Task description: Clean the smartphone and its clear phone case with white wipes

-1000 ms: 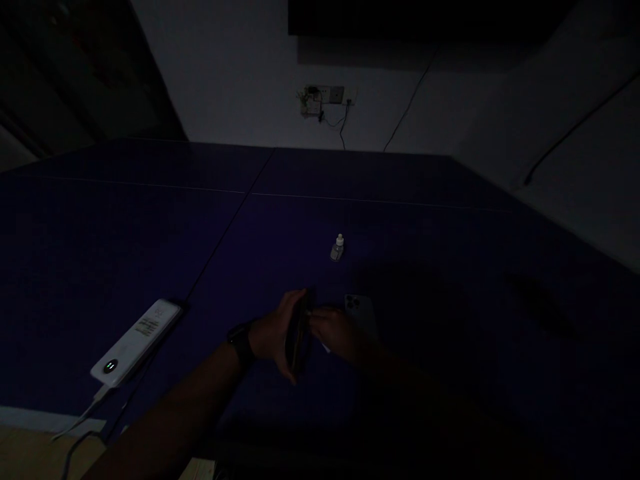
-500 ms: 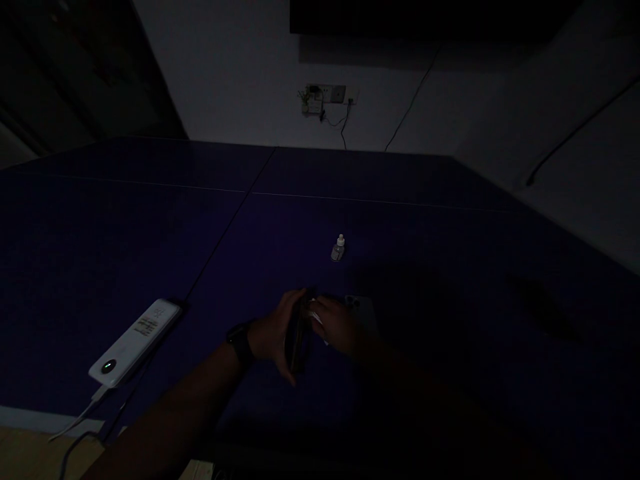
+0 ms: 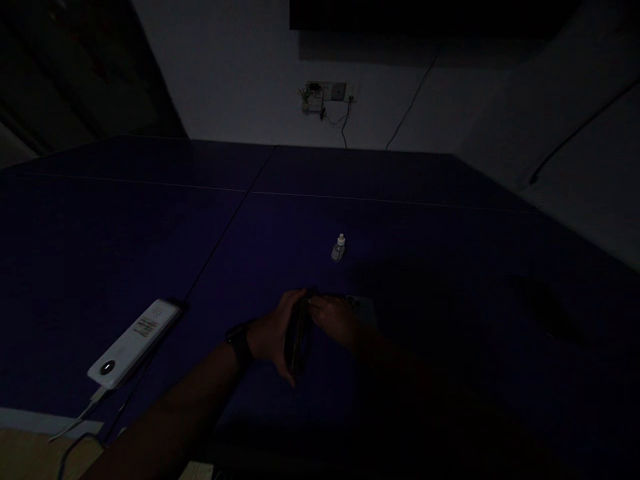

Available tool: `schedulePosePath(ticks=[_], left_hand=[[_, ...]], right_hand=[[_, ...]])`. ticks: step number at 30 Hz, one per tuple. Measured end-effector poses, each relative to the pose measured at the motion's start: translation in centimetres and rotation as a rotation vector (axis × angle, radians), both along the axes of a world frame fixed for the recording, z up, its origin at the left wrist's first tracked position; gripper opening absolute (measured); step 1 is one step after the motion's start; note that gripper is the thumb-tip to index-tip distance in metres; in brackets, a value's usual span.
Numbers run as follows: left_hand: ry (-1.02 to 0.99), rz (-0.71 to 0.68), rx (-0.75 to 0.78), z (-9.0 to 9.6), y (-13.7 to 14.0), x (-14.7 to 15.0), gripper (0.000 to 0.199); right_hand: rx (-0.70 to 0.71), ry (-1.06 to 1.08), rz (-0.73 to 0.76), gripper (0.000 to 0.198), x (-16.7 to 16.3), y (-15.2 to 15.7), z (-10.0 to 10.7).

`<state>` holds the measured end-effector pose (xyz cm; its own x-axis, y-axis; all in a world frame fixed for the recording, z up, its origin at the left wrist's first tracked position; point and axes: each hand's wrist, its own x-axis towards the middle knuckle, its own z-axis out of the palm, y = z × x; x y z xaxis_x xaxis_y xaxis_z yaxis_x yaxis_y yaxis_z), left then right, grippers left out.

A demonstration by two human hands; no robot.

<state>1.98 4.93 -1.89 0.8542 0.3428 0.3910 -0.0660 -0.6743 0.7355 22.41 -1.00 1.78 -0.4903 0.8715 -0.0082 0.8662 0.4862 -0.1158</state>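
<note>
In dim light, my left hand (image 3: pixel 276 335), with a dark watch (image 3: pixel 240 343) on its wrist, grips a dark, slim case-like object (image 3: pixel 297 337) that stands on its edge. Thumb and fingers curve round its left side. What kind of case it is stays too dark to tell. My right hand (image 3: pixel 334 319) is closed, its fingertips at the upper right of the case, with a small bit of a thin white piece (image 3: pixel 311 302) showing at them. Just behind that hand lies a phone (image 3: pixel 367 310), partly covered. Farther off stands a small dropper bottle (image 3: pixel 338 250) with a white cap.
A white power bank (image 3: pixel 135 343) with a cable (image 3: pixel 83 420) plugged in lies on the left of the dark blue table (image 3: pixel 165 233). On the right is a flat dark object (image 3: pixel 545 307). Wall sockets (image 3: pixel 330 92) with cords are at the back.
The white piece showed more in my right hand before; now it is mostly hidden. My right fingers have moved slightly up and closer to the case. My left hand stays put.
</note>
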Motion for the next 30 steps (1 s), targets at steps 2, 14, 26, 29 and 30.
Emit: schedulePosePath(ticks=[2, 14, 26, 29, 30], left_hand=[[0.004, 0.006, 0.000, 0.1, 0.0, 0.0, 0.167], [-0.001, -0.013, 0.031, 0.2, 0.2, 0.0, 0.168], [0.039, 0.008, 0.023, -0.2, 0.2, 0.0, 0.173], [0.043, 0.008, 0.024, 0.0, 0.1, 0.0, 0.172], [0.043, 0.009, 0.028, 0.1, 0.1, 0.0, 0.173]], right_hand=[[0.005, -0.007, 0.011, 0.024, 0.0, 0.0, -0.1], [-0.006, -0.013, 0.041, 0.024, -0.4, -0.3, -0.6], [0.006, -0.015, 0.210, 0.020, -1.4, -2.8, -0.5], [0.011, -0.015, 0.258, 0.018, -1.7, -3.5, -1.0], [0.013, -0.013, 0.267, 0.017, -1.7, -3.6, -1.1]])
